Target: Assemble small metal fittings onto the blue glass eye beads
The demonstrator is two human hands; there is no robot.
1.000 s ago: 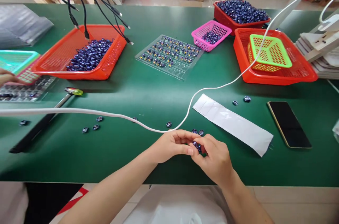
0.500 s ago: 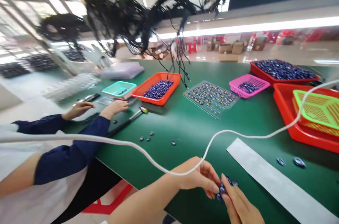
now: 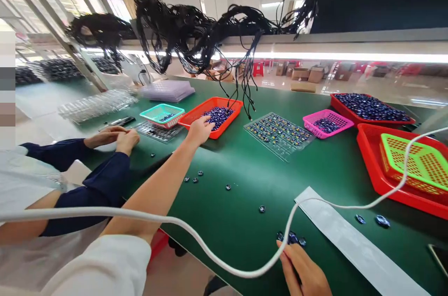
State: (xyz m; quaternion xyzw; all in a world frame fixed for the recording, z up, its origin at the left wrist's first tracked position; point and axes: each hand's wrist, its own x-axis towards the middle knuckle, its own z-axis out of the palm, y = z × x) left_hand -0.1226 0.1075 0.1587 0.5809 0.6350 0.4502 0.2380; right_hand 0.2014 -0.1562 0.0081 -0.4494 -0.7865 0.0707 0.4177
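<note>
My left hand (image 3: 200, 130) reaches out over the near rim of the orange-red tray (image 3: 185, 119). Its curled fingertips touch the small shiny dark-blue pieces (image 3: 219, 116) heaped inside; whatever lies between them is hidden. Low in the view, my right hand (image 3: 305, 270) rests near the table, thumb and fingers drawn together at a small cluster of dark-blue pieces (image 3: 293, 238). One piece is at its fingertips, and the others lie just beyond. A single dark-blue piece (image 3: 262, 209) lies on the green table (image 3: 241, 226) between my arms.
A white cable (image 3: 210, 248) crosses in front of my arms. A co-worker's hands (image 3: 114, 137) are at the left. A clear tray of pieces (image 3: 276, 132), a pink basket (image 3: 327, 123), a red tray (image 3: 371, 170) and a white strip (image 3: 350, 235) lie right. Black cables (image 3: 189, 30) hang above.
My left hand has left my right hand and stretched forward-left to the orange-red tray. My right hand stays by the pieces. The co-worker's hands have come together.
</note>
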